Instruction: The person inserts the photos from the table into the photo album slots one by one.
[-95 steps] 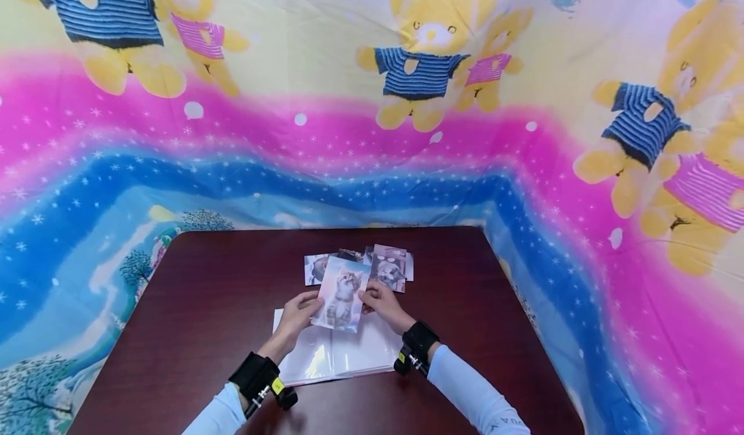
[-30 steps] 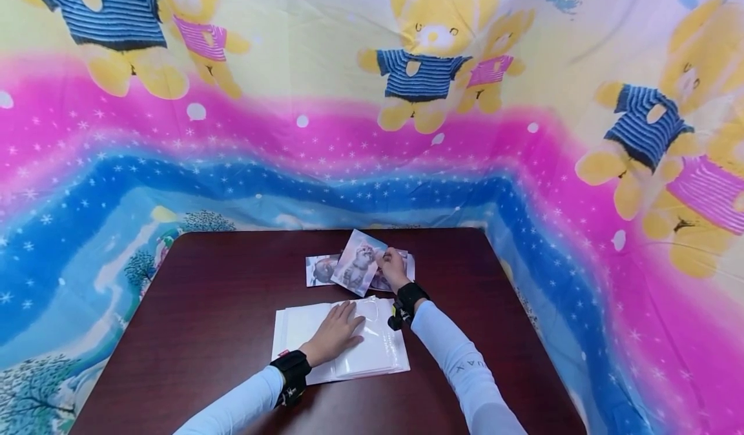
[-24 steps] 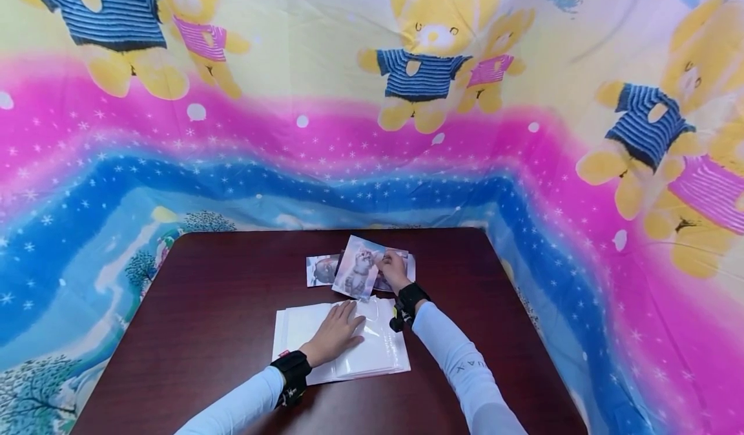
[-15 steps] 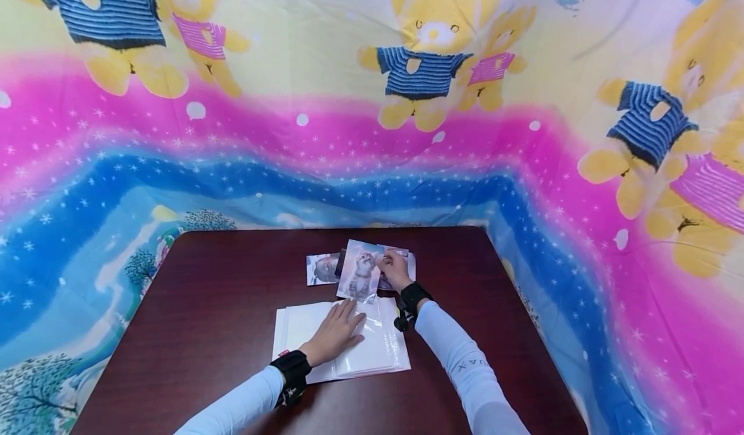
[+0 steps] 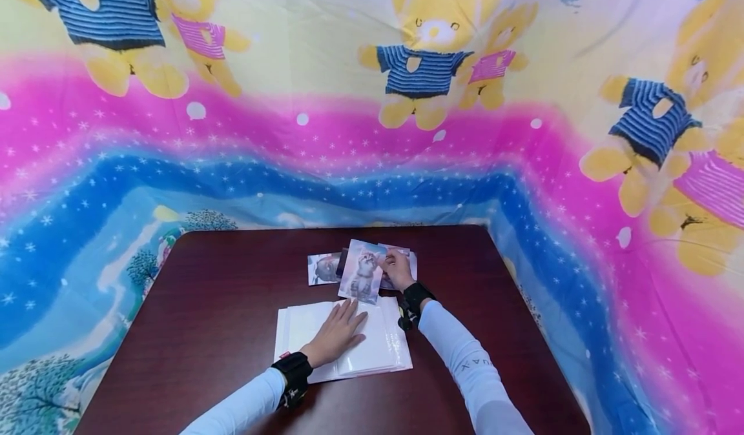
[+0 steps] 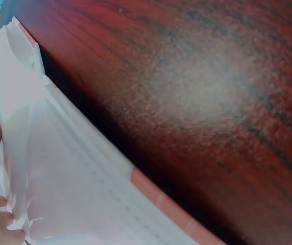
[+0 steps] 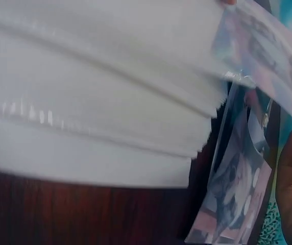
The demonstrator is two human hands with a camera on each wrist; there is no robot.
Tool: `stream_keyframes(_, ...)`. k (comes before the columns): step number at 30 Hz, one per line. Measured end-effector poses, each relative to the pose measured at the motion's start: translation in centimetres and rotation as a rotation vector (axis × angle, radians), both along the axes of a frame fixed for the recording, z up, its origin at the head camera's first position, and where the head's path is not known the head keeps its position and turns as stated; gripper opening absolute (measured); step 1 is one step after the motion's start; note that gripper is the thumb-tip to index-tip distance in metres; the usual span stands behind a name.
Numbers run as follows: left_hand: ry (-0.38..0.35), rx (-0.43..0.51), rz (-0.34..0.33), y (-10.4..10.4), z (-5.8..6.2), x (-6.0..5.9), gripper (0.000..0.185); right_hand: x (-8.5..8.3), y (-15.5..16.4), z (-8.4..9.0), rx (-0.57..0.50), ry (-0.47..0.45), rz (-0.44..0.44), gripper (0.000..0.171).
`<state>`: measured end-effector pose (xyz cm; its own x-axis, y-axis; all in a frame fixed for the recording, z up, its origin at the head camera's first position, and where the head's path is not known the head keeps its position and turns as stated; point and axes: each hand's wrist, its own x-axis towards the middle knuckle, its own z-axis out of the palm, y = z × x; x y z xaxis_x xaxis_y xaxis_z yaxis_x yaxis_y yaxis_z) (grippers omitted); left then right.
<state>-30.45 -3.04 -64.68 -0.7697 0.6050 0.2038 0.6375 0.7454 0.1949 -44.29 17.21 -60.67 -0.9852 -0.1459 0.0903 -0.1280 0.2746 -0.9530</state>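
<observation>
A photo album (image 5: 380, 348) lies open on the table with its white pages and clear plastic sleeves facing up. My left hand (image 5: 334, 339) rests on the pages with its fingers extended; its fingertips also show at the edge of the left wrist view. At the album's far edge, my right hand (image 5: 398, 270) pinches a kitten photo (image 5: 361, 273) by its right side. In the right wrist view, the near end of the photo (image 7: 268, 51) meets the top of a clear sleeve, and one corner looks covered by plastic. How deep it sits cannot be told.
Behind the held picture lie several other photos (image 5: 323, 269), partly overlapping and partly covered by it and the right hand. The dark wooden table (image 5: 221, 306) reaches back to a patterned curtain (image 5: 337, 138) with bears on it.
Earlier both hands held the kitten photo above the album. Since then the left hand has settled on the pages. In the last second the photo has turned straighter and come down to the album's far edge.
</observation>
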Motion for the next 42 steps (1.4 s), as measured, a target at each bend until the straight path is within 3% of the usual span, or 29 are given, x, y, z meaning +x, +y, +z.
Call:
stream_keyframes(4,0.03,0.028,-0.022,-0.1,0.1,0.1,0.049,0.0,0.0,0.0,-0.012,-0.007,-0.002,0.01)
stream_keyframes(11,0.044,0.024,-0.024,-0.3,-0.1,0.1,0.05,0.8,0.0,-0.4,-0.016,0.021,0.086,0.016)
stream_keyframes(19,0.019,0.049,-0.008,-0.3,-0.5,0.3,0.049,-0.1,-0.5,0.4,0.3,0.232,0.165,0.009)
stream_keyframes(23,0.048,0.063,-0.004,-0.4,-0.5,0.6,0.047,-0.5,-0.8,1.0,0.352,0.226,0.263,0.036)
stream_keyframes(25,0.058,0.074,-0.011,-0.4,-0.3,1.0,0.048,-0.5,-0.8,1.3,0.353,0.186,0.294,0.048)
stream_keyframes(32,0.078,0.072,-0.062,-1.1,0.2,3.6,0.069,-0.2,-1.3,2.0,0.383,0.141,0.358,0.048)
stream_keyframes(35,0.12,0.081,-0.088,-1.4,-0.1,4.7,0.075,0.0,-1.4,2.0,0.329,0.146,0.406,0.047)
stream_keyframes(42,0.231,0.081,-0.072,-1.9,-1.0,5.9,0.066,0.0,-1.3,0.9,0.248,0.109,0.443,0.044)
